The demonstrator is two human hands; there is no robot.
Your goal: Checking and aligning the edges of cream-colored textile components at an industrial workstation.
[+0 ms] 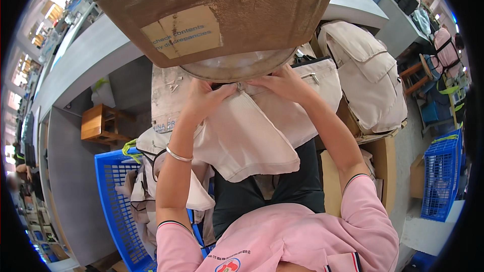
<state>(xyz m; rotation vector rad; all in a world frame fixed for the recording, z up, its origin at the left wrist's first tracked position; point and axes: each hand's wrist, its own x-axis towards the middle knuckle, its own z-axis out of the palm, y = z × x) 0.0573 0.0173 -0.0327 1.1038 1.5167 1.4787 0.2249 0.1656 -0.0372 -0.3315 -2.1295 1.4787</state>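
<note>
Where hands (pixel 207 95) (pixel 286 84) hold it, cream fabric (pixel 242 138) hangs in soft folds.

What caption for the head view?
Left hand and right hand on beige fabric by brown casing; blue basket at left.

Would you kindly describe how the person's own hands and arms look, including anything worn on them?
Both the left hand and right hand are ungloved, their fingers partly hidden. A silver-coloured bangle circles the left wrist; none shows on the right. The left sleeve and right sleeve are short and pink, with dark-striped cuffs.
</note>
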